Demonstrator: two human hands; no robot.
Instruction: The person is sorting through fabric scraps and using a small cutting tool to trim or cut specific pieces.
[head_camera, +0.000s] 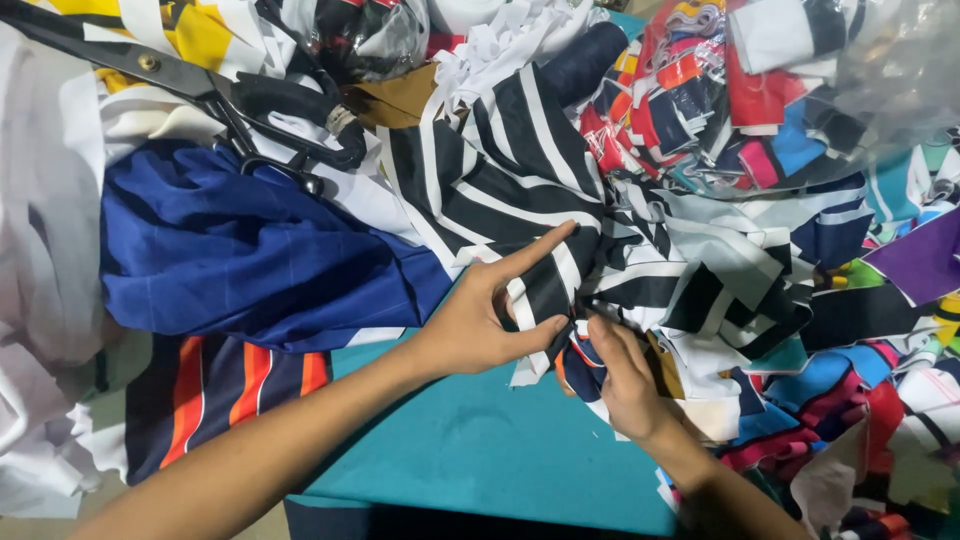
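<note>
Nearest the viewer, at the bottom of the frame, a bare teal table surface (480, 450) shows between two forearms that reach up and inward from the lower left and lower right corners.

The left hand (480, 320) sits just left of centre. Its index finger is stretched out straight, pointing toward the upper right and lying on a black and white striped cloth (500, 180). Its thumb presses against the lower edge of that cloth, pinching a narrow fold; the other fingers are curled under.

The right hand (625, 375) is just beside it, lower and to the right, fingers bunched together and closed on the same fold where a small navy and orange scrap (582, 365) shows beneath. The two hands nearly touch at the pinch point.

The striped cloth runs with its long axis from the upper middle of the frame down to the hands at centre, stripes slanting along that line.

To the left lies a crumpled blue fabric (240, 250), with a navy piece with orange stripes (215, 385) below it.

Farther off, at upper left, large black scissors (200, 90) lie with blades pointing to the upper left corner. At upper right, a clear plastic bag of colourful scraps (760, 90) rests on the pile.
</note>
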